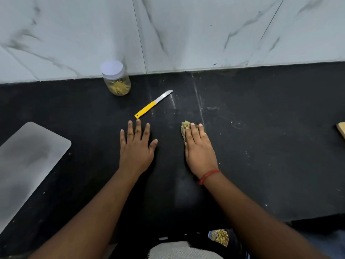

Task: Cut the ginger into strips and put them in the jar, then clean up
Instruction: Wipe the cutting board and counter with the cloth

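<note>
A clear jar (pixel 117 81) with a white lid stands against the back wall and holds yellow ginger strips. A knife (pixel 153 104) with a yellow handle lies on the black counter (pixel 261 146), its blade pointing up and right. My left hand (pixel 137 148) rests flat on the counter with its fingers spread, its fingertips just below the knife handle. My right hand (pixel 198 148) presses a crumpled olive cloth (pixel 184 127) onto the counter with straight fingers; most of the cloth is hidden under the hand.
A grey cutting board (pixel 28 161) lies at the left. A wooden edge (pixel 341 130) shows at the far right. The marble wall (pixel 186 34) stands behind. Pale smears and specks mark the counter right of the cloth. Below the counter's front edge sits a bin (pixel 220 237) with scraps.
</note>
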